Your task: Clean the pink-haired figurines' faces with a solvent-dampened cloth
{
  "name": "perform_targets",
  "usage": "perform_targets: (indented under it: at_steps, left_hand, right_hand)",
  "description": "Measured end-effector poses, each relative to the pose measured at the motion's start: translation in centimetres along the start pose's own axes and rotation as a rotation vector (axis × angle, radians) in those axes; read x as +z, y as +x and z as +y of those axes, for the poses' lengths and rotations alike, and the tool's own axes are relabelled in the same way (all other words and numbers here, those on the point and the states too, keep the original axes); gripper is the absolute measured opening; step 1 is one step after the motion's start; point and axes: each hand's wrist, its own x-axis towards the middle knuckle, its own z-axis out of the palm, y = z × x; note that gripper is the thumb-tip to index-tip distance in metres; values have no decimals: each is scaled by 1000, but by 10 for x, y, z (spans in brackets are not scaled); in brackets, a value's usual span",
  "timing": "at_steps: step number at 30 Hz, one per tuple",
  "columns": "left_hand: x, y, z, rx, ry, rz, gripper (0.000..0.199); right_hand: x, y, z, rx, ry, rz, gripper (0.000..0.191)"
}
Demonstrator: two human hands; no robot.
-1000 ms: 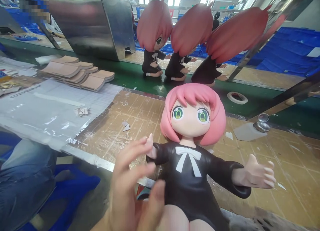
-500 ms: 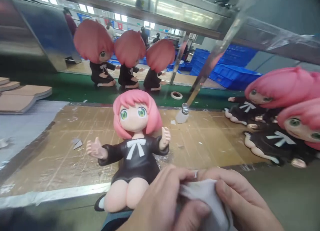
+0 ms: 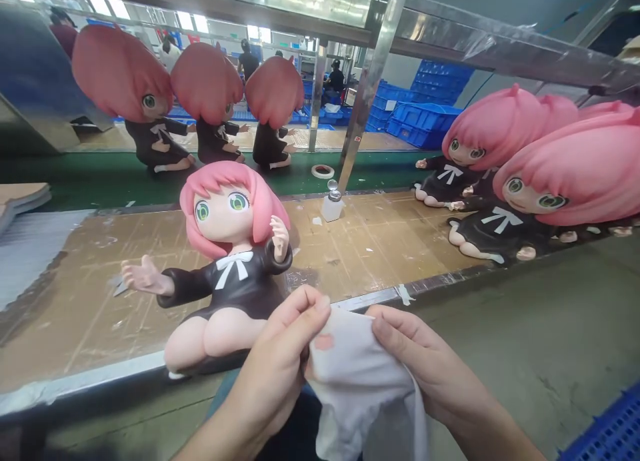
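A white cloth (image 3: 357, 368) is stretched between my hands at the front of the bench, with a small hole or pinkish patch near its upper left corner. My left hand (image 3: 287, 354) pinches that corner between thumb and fingers. The upper right corner is gripped by my right hand (image 3: 417, 354). Just beyond my left hand, a pink-haired doll figure (image 3: 235, 248) in a black dress with a white bow sits at the bench edge, facing me with arms spread. Part of its lower body is hidden behind my left hand.
Several similar figures (image 3: 505, 228) crowd the right side; three others (image 3: 207, 88) kneel along the green strip (image 3: 65, 171) behind. A small bottle with a metal top (image 3: 332, 204) and a tape roll (image 3: 323, 172) stand mid-bench. Blue crates (image 3: 425, 121) and people are farther back.
The cloth, bunched up in my hands before, is now spread out and hanging between them. My view has turned to the right, so the figures appear farther left.
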Motion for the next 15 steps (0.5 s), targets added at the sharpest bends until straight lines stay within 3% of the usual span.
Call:
perform_targets:
  at_steps: [3,7,10,15]
  left_hand:
    - [5,0,-2,-5,-1,46,47]
    - [10,3,-4,26,17,74,48]
    - [10,6,-6,61,30,78,48]
    - [5,10,-9,90,56,82,42]
  right_hand:
    - [-5,-2,8,97,80,-20,46]
    - [-9,-2,16,181,163,-156,58]
    - [-10,-3,19,190,194,-208,46]
    - [-14,-4,23,170,206,-180,38]
